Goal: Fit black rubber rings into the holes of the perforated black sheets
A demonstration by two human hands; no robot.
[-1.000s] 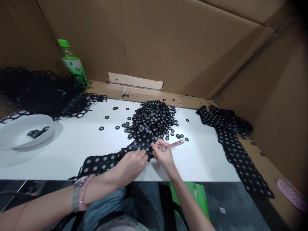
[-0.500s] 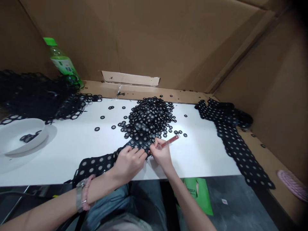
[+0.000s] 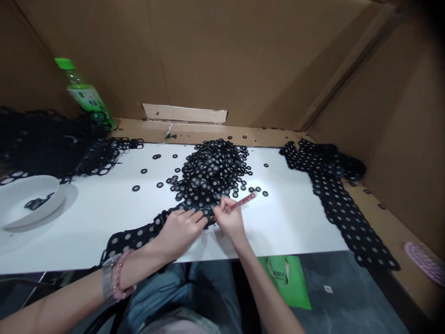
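Observation:
My left hand (image 3: pixel 181 229) lies on a black strip of material (image 3: pixel 139 236) with rows of grey mesh discs, fingers pressing it near the foot of a heap of loose black rings with mesh centres (image 3: pixel 212 169). My right hand (image 3: pixel 230 219) pinches a slim pink translucent tool (image 3: pixel 241 202), probably a small pick or cutter, whose tip is hidden among the fingers at the strip's end. Both hands nearly meet there. Several loose rings lie scattered around the heap.
A white bowl (image 3: pixel 31 202) holds a few black rings at the left. Black punched lattice (image 3: pixel 52 144) and a green-capped bottle (image 3: pixel 83 90) stand behind it. Another dotted strip (image 3: pixel 333 197) lies at the right. Cardboard walls surround the white tabletop (image 3: pixel 278 227).
The whole scene has shifted slightly left and up in the view. Both hands stay at the strip's end, and the pink tool remains in my right hand.

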